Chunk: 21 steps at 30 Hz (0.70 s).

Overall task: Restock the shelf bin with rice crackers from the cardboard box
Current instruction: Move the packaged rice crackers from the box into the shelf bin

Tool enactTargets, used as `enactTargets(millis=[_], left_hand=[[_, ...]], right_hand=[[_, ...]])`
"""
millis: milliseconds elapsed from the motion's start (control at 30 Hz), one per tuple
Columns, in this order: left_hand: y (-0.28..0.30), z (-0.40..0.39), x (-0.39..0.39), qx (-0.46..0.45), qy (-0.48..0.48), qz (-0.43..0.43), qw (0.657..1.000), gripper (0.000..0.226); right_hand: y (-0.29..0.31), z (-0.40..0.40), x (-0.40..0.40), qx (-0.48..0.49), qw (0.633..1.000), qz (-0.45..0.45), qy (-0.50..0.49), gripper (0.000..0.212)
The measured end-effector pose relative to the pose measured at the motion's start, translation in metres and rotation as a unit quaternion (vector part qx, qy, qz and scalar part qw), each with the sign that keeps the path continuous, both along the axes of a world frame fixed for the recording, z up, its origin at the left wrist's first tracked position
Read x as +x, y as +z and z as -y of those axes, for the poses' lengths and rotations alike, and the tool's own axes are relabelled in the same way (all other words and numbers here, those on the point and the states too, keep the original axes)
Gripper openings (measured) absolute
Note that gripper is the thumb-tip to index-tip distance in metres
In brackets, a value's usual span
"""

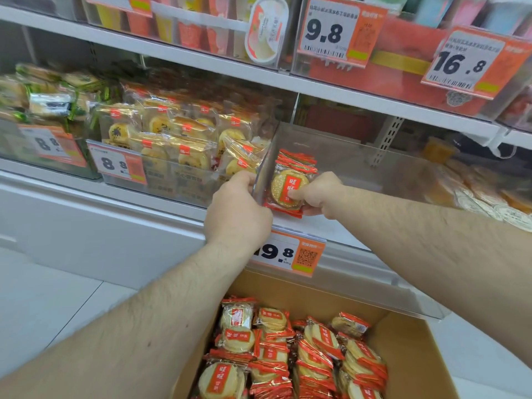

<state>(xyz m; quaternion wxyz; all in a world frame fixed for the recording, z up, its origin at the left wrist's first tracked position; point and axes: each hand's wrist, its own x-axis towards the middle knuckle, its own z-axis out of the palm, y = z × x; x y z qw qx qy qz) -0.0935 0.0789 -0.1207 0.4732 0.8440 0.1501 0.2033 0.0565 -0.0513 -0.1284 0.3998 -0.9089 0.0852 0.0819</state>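
Head view: the right hand (318, 194) has its grip clamped on a stack of rice crackers (289, 182), thumb pressed on the front pack's red label, fingers curled under and behind. The stack stands upright at the left end of the clear bin (359, 180), just inside its left wall; how many packs it holds cannot be counted. The left hand (237, 210) has its fingers curled over the top edge of that wall, at the bin's front corner, the grip closed on the plastic. Both forearms reach up and forward from the lower corners of the frame, the two hands nearly meeting either side of the wall.

Below, one open cardboard box (408, 349) holds many more cracker packs (290, 352), laid in rough rows, too many and too overlapped to count. A price tag (288, 253) hangs under the bin, partly covered by the left wrist. Round pastries (184, 136) fill the neighbouring bin to the left.
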Motion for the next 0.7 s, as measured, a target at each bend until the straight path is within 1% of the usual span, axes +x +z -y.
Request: enactTargets(millis=[100, 167, 300, 467, 700], left_hand=[[0.003, 0.0, 0.0, 0.001, 0.0, -0.014, 1.0, 0.033], [0.003, 0.001, -0.001, 0.0, -0.001, -0.017, 1.0, 0.036], [0.002, 0.001, -0.001, -0.005, 0.0, -0.012, 1.0, 0.022], [0.003, 0.002, -0.002, 0.002, -0.003, -0.019, 1.0, 0.027], [0.005, -0.004, -0.003, -0.008, -0.017, -0.017, 1.0, 0.016]], right_hand=[[0.002, -0.009, 0.0, -0.052, 0.999, 0.009, 0.002, 0.039], [0.002, -0.011, 0.0, -0.067, 0.998, 0.008, 0.002, 0.04], [-0.002, -0.006, -0.001, -0.066, 0.998, -0.001, 0.02, 0.042], [-0.002, -0.002, -0.002, -0.037, 0.999, -0.012, 0.032, 0.044], [0.009, 0.012, -0.011, -0.008, 0.998, -0.049, 0.041, 0.05]])
